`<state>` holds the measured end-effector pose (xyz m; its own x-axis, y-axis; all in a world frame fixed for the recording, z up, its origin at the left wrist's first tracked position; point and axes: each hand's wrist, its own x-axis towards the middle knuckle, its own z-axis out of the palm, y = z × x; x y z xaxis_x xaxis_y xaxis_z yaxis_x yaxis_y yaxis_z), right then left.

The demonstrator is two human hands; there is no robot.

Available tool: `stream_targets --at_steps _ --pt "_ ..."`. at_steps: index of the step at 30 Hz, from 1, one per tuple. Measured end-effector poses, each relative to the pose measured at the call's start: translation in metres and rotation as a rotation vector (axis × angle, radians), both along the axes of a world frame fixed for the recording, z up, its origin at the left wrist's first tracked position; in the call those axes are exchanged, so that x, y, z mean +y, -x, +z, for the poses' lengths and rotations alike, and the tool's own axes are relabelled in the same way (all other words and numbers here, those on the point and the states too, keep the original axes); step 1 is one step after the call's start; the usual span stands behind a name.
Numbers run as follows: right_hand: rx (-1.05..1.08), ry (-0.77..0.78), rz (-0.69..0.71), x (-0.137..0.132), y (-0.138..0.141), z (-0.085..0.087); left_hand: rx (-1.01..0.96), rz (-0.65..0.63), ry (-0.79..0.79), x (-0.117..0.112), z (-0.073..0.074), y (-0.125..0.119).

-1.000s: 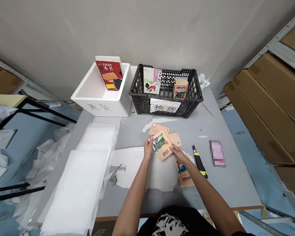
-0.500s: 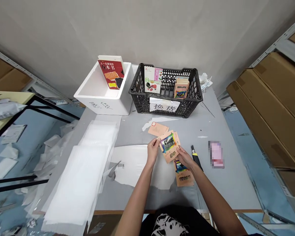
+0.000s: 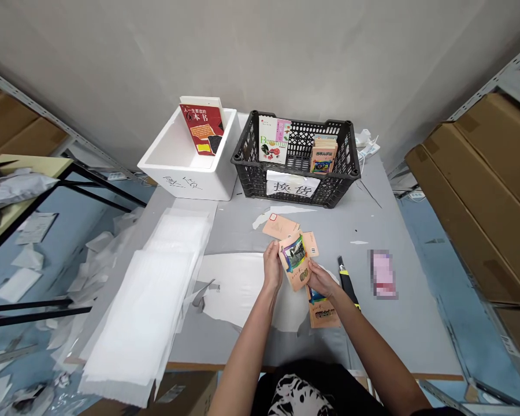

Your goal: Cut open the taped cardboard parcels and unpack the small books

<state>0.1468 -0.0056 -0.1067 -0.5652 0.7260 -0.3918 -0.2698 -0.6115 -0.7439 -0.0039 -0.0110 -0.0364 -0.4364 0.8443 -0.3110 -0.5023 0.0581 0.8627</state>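
Observation:
Between my two hands is a small peach-coloured booklet [image 3: 294, 261] with a dark picture in a rainbow frame on its cover. My left hand [image 3: 273, 264] grips its left edge, and my right hand [image 3: 322, 278] holds its lower right edge. Just beyond it on the table lie a peach booklet with a red stamp mark [image 3: 281, 226] and another with a barcode [image 3: 311, 244], partly covered by the held one. Under my right wrist sits another peach booklet [image 3: 324, 315] with a blue picture, partly hidden. A black and yellow utility knife [image 3: 348, 283] rests to the right of my right hand.
At the back stand a white foam box [image 3: 177, 167] with a red book [image 3: 203, 130] and a black plastic crate [image 3: 260, 185] holding books. White foam sleeves [image 3: 134, 300] are piled at the left. A pixelated pink object [image 3: 383, 274] lies right. Cardboard boxes [image 3: 472, 202] flank the table.
The held booklet has turned more upright and come slightly nearer to me. My left hand has shifted along its left edge, and the barcoded booklet behind now shows more. The view has shifted slightly.

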Motion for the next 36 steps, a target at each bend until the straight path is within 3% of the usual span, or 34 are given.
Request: stream_targets --at_steps 3,9,11,13,15,17,19,21,24,26,28,32,36 --pt "0.007 0.035 -0.008 0.001 -0.002 -0.002 0.199 -0.079 -0.012 -0.003 0.001 0.007" --pt "-0.125 0.038 0.034 0.027 -0.018 0.008 0.723 -0.455 0.115 -0.017 -0.002 0.05" --pt "-0.214 -0.05 0.074 0.044 -0.021 0.019 0.863 -0.544 0.175 -0.019 -0.002 0.067" --pt "-0.324 -0.18 0.159 0.061 -0.021 0.032 1.041 -0.508 0.192 -0.016 0.001 0.078" --pt "-0.452 -0.36 0.271 0.076 -0.015 0.047 1.222 -0.448 0.109 -0.007 0.006 0.08" --pt "-0.574 -0.569 0.349 0.088 -0.003 0.06 1.298 -0.515 -0.022 0.007 0.01 0.074" --pt "-0.672 -0.699 0.37 0.095 0.01 0.07 1.214 -0.702 -0.059 0.019 0.009 0.063" --pt "-0.687 -0.681 0.351 0.097 0.022 0.076 0.958 -0.807 -0.013 0.025 -0.001 0.054" --pt "-0.574 -0.544 0.229 0.091 0.027 0.078 0.525 -0.622 0.026 0.019 -0.025 0.047" --pt "-0.496 -0.49 0.111 0.082 0.025 0.073 0.413 -0.467 0.033 0.008 -0.039 0.046" --pt "-0.424 -0.432 0.019 0.067 0.023 0.064 0.378 -0.39 0.042 -0.005 -0.049 0.045" --pt "-0.285 -0.297 -0.149 0.033 0.028 0.046 0.2 -0.282 0.031 -0.02 -0.053 0.042" --pt "-0.101 -0.233 -0.298 0.014 0.04 0.046 0.235 -0.321 -0.008 -0.023 -0.048 0.045"
